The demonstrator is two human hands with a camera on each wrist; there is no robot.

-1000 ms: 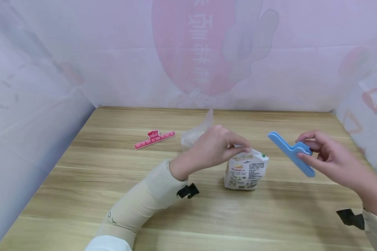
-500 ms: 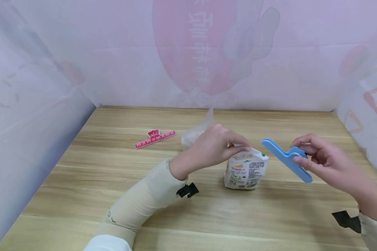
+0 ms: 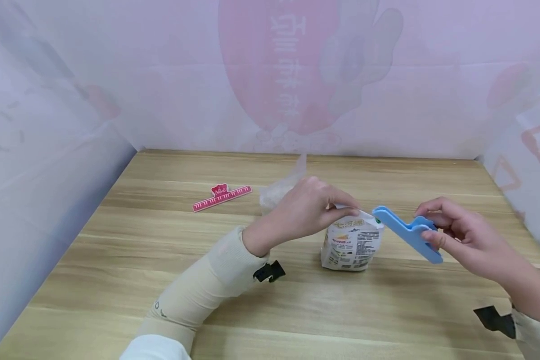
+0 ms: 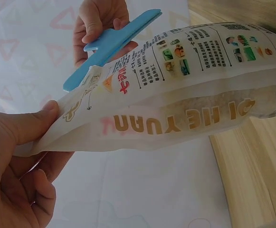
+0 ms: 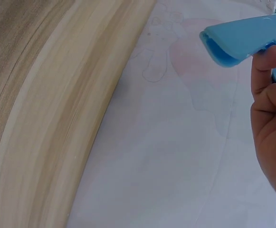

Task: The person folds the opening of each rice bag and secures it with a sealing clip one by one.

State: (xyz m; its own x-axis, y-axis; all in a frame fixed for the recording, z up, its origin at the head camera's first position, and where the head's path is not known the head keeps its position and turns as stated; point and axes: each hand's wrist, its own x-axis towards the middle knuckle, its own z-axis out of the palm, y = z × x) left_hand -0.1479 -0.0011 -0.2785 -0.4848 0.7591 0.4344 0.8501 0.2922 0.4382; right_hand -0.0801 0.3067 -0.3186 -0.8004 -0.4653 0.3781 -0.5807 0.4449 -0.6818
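Observation:
My left hand (image 3: 303, 207) pinches the folded top edge of a white printed food bag (image 3: 352, 247), which stands upright on the table. In the left wrist view the bag (image 4: 176, 95) stretches away from my thumb and fingers, gold lettering on its side. My right hand (image 3: 465, 240) grips a light blue bag clip (image 3: 407, 235) by its handles, between thumb and fingers. The clip's far end overlaps the bag's right top corner in the head view. In the right wrist view the jaws of the clip (image 5: 244, 38) show a narrow gap at one end.
On the wooden table (image 3: 117, 270), a red clip with a piano-key pattern (image 3: 222, 197) lies to the left. Behind my left hand is a translucent crumpled plastic bag (image 3: 279, 192). Printed white cloth walls (image 3: 175, 100) enclose the table at the back and sides.
My right hand has carried the blue clip leftward and slightly down, from apart to the bag's right top corner. The left hand and the bag stay in place.

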